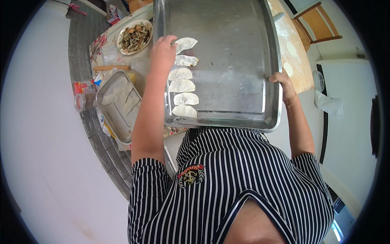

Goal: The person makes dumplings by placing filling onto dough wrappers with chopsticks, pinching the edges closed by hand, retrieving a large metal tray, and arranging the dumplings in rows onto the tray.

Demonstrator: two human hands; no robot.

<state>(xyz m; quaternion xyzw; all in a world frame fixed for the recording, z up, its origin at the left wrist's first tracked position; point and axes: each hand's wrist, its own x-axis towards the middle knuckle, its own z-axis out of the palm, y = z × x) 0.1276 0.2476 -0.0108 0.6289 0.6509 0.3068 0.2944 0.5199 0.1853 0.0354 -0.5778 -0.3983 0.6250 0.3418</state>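
A large rectangular stainless steel tray (228,76) is before me, its near edge by my striped shirt. My right hand (283,84) grips its right rim, thumb over the edge. At the left wall, my left hand (164,50) has its fingertips against the end of the farthest dumpling (186,45); whether it pinches the dumpling or rests on the rim is unclear. Below that one, a floured dumpling (186,60) shows a dark spot of filling at its tip. Several more half-moon dumplings (182,86) continue the column along the tray's left side.
Left of the tray are an oval plate of cooked vegetables (135,36), a wooden rolling pin (112,68), a smaller metal tray (134,123) holding several pale dough pieces (122,94), and a clear jar (83,102). At right, a floured wooden board (300,68) carries round wrappers (288,69); a chair (318,23) stands beyond.
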